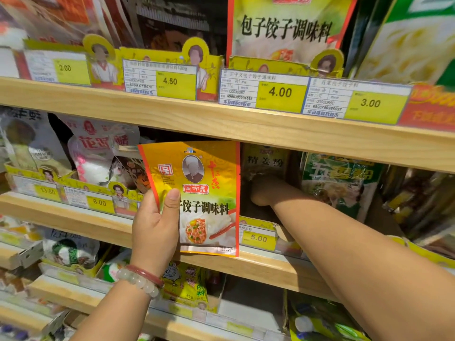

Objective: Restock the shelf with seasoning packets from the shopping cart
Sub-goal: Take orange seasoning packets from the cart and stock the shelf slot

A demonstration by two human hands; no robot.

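The left hand (157,222) grips a yellow and orange seasoning packet (204,193) by its lower left edge, thumb pressed flat on the front and fingers curled behind, and holds it upright in front of the middle shelf (73,215). The packet shows a chef's portrait, red characters and a picture of dumplings near the bottom. A bracelet of pale beads (140,283) and a thin red band sit on that wrist. The right hand (264,190) reaches deep into the middle shelf's bay just beside the held packet; its fingers are hidden in the shadow behind the stock, so whether it grips anything cannot be told. That bay holds a dim yellowish packet (266,161) standing at the back, above a yellow price tag reading 5.00 (258,238). To the right stands a green-topped packet (342,183), and to the left a cardboard display tray (73,183) holds white and pink bags. On the upper shelf (221,119), a large packet of the same dumpling seasoning (288,28) stands in a yellow tray above a tag reading 4.00 (280,92), with tags of 4.50 and 3.00 on either side. The lower shelf holds a yellow packet with a chicken drawing (184,284).
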